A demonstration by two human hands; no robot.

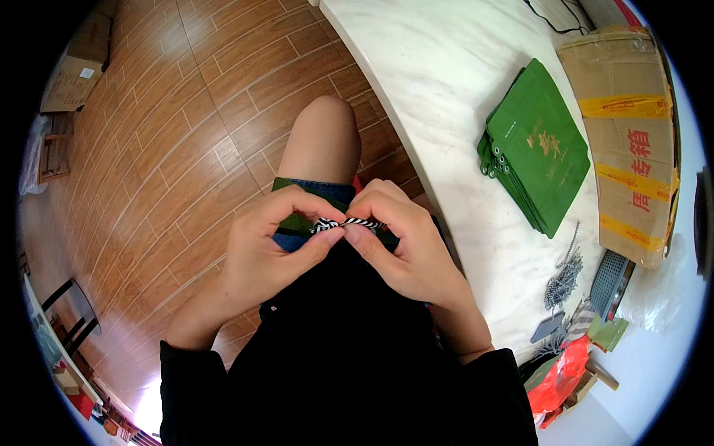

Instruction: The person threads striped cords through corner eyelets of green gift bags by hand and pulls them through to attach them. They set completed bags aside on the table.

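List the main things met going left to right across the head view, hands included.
Upper-left cardboard box → left hand → black-and-white cord → right hand → stack of flat green pieces → yellow-taped cardboard box.

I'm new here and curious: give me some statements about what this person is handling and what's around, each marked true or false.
1. The left hand and right hand both pinch a black-and-white cord. True.
2. The stack of flat green pieces lies on the floor. False: it lies on the white tabletop.
3. A cardboard box with yellow tape is to the right of that stack. True.
4. The floor is covered in blue carpet. False: it has brown, wood-look tiles.
5. The red plastic bag is at the picture's upper left. False: it is at the lower right.
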